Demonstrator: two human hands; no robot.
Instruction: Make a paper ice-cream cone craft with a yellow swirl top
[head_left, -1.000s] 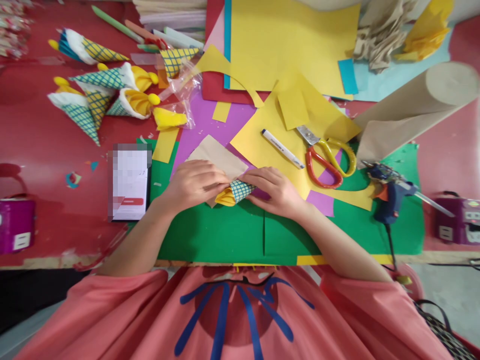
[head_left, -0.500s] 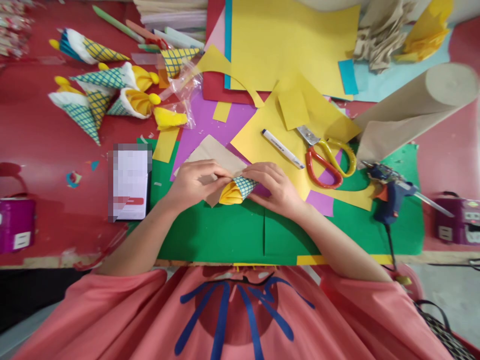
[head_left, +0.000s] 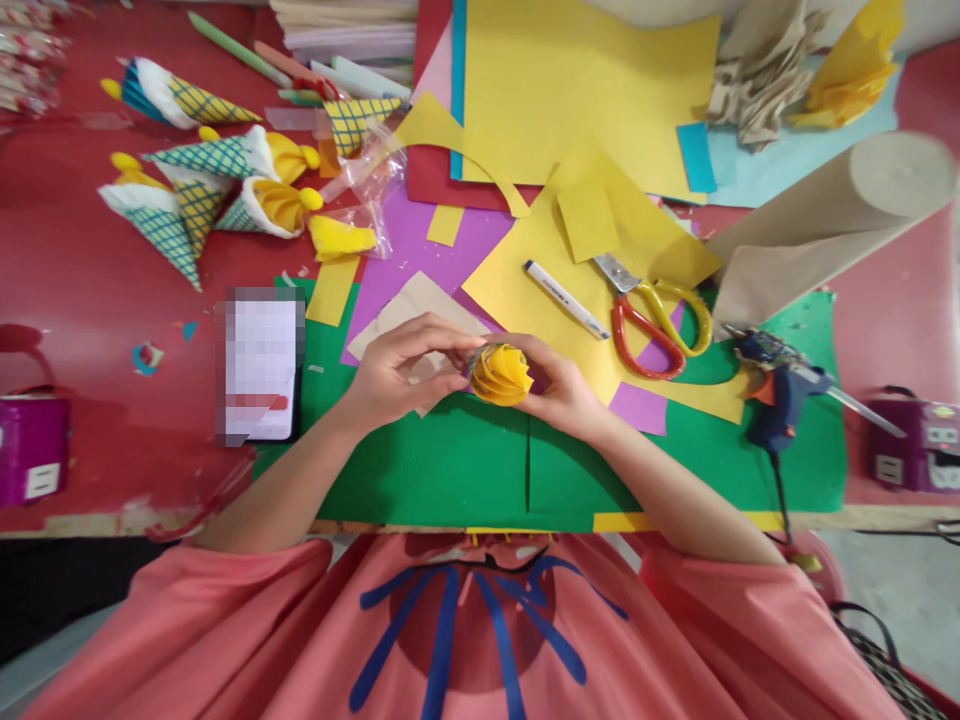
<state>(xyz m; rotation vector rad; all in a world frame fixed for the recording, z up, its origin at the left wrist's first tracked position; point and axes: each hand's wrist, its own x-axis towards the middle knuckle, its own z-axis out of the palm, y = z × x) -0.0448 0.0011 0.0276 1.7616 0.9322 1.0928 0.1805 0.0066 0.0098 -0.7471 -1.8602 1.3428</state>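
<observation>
Both my hands hold a small paper cone [head_left: 500, 374] with folded yellow paper inside, its open end turned up toward me. My left hand [head_left: 401, 368] pinches its left rim with thumb and fingers. My right hand [head_left: 559, 385] cups it from the right. They hover just above a green sheet [head_left: 450, 470]. A brown paper piece [head_left: 411, 305] lies under and behind my left hand, on a purple sheet [head_left: 409, 245].
Red-and-yellow scissors [head_left: 651, 310] and a white marker [head_left: 566, 298] lie on yellow paper to the right. A blue glue gun [head_left: 776, 385] rests further right beside a brown paper roll [head_left: 832, 215]. Finished checked cones [head_left: 202, 190] sit far left. A phone [head_left: 259, 365] lies left.
The cone has been lifted off the brown paper and tipped up, so its yellow folded opening now faces me. Both hands rose slightly with it.
</observation>
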